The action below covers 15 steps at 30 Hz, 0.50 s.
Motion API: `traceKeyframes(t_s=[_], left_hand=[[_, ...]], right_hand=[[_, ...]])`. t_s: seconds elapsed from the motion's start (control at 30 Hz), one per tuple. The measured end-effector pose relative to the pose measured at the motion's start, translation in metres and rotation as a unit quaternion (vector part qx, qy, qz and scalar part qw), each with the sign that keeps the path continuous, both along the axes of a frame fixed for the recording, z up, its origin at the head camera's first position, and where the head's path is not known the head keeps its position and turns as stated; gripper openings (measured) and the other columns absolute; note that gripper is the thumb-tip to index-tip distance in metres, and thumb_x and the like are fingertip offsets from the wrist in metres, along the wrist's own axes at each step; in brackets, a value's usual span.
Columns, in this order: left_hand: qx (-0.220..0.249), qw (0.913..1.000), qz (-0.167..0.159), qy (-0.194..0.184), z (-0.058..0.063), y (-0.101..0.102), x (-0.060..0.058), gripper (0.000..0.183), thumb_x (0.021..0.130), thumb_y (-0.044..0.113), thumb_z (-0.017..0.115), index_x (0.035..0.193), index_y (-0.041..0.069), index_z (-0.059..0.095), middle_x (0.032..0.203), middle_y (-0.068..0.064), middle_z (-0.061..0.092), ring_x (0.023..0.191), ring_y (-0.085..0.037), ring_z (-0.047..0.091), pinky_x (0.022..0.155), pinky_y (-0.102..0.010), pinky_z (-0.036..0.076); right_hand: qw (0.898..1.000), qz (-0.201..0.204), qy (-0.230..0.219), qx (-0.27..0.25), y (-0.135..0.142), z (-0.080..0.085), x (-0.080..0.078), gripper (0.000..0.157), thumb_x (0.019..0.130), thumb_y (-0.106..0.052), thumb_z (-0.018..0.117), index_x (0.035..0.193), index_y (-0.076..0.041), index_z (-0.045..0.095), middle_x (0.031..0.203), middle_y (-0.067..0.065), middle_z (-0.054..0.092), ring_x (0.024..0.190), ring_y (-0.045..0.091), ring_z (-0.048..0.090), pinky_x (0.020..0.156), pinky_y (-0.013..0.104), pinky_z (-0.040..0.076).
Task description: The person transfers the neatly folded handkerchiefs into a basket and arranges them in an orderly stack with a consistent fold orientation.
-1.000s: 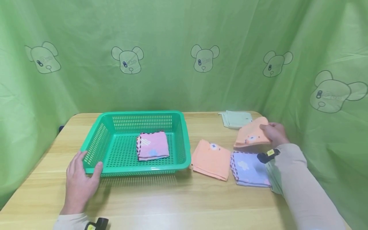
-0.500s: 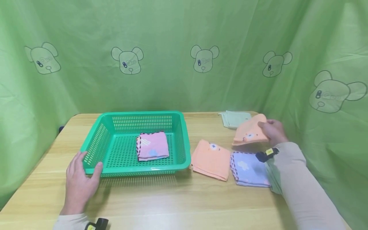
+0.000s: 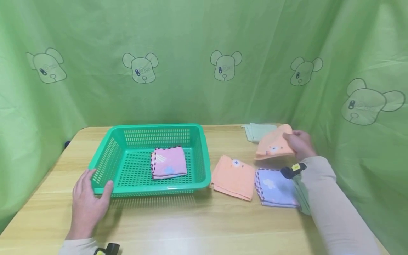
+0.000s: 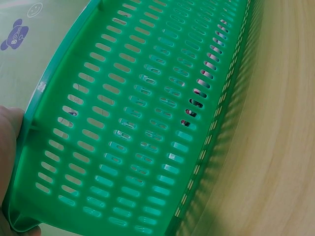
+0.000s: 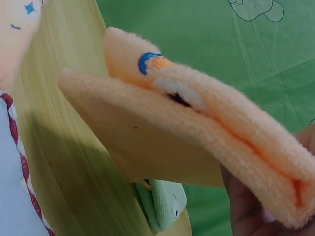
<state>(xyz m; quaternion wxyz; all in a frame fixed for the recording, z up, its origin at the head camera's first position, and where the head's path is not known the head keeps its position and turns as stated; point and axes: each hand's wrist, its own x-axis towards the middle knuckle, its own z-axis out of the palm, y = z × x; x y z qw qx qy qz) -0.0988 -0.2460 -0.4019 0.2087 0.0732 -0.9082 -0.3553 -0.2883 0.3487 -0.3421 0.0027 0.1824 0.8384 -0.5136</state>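
The far side of the scene, from 9 through 12 to 3 o'clock, is closed off by a green curtain point(image 3: 185, 99) printed with outlined animal heads. In front of it, a wood-grain table point(image 3: 178, 226) is seen. Left of the table's middle, towards 10 o'clock, a green slotted basket point(image 3: 153, 189) is placed upright. Its corner at 8 o'clock is touched by the left hand point(image 3: 86, 203), with fingers and thumb spread apart, the thumb laid on the near rim.

Between 3 and 4 o'clock from the basket, and just beside it, a folded orange cloth point(image 3: 233, 179) is laid flat. At its 3 o'clock, a blue cloth point(image 3: 277, 191) with a patterned edge is laid. Above the table, at the blue cloth's 12 o'clock, a second orange cloth point(image 3: 274, 143) is held tilted; its edge at 3 o'clock is pinched by the right hand point(image 3: 299, 143).

Inside the basket, a folded pink cloth point(image 3: 170, 164) is set towards 3 o'clock. A pale green cloth point(image 3: 257, 131) is found at 10 o'clock from the held one, partly covered by it in the head view. Beyond the blue cloth, at 3 o'clock, another green cloth point(image 3: 302, 198) is partly hidden by the right sleeve point(image 3: 334, 202).
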Motion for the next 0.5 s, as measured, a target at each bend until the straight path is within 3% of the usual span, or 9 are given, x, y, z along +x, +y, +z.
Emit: traceKeyframes(t_s=[0.5], left_hand=[[0.007, 0.9999, 0.005, -0.008, 0.002, 0.001, 0.000, 0.069, 0.097, 0.033, 0.055, 0.149, -0.002, 0.025, 0.155, -0.027, 0.017, 0.140, -0.047, 0.015, 0.108, -0.070, 0.013]], right_hand=[[0.999, -0.010, 0.032, -0.039, -0.014, 0.005, -0.001, 0.066, 0.095, -0.026, 0.059, 0.146, 0.004, 0.028, 0.115, 0.010, 0.046, 0.083, 0.012, 0.056, 0.074, 0.022, 0.055]])
